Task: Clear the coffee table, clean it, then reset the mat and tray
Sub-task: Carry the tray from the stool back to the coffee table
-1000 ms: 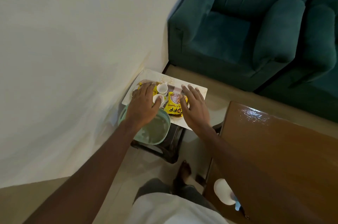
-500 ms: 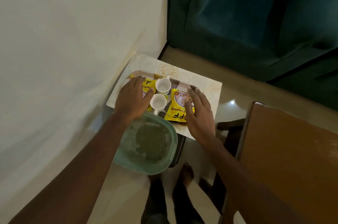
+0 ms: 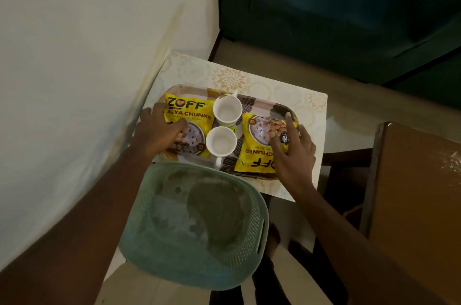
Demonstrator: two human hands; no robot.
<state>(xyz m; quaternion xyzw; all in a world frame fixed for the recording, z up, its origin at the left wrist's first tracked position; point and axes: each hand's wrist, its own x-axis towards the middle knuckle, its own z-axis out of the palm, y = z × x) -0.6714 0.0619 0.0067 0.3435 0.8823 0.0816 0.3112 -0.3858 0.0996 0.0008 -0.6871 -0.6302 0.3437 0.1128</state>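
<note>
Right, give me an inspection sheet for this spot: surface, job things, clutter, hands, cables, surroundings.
Surface: floral mat, lying flat.
Job things: tray on the mat; on it the left packet and right packet flank two empty white cups.
Clutter: green basket at the tray's near edge, contents unclear.
Hands: left hand rests on the left packet; right hand, fingers spread, on the right packet.
Cables: nothing seen.
Surroundings: wall left, dark green sofa behind, wooden table right.
</note>
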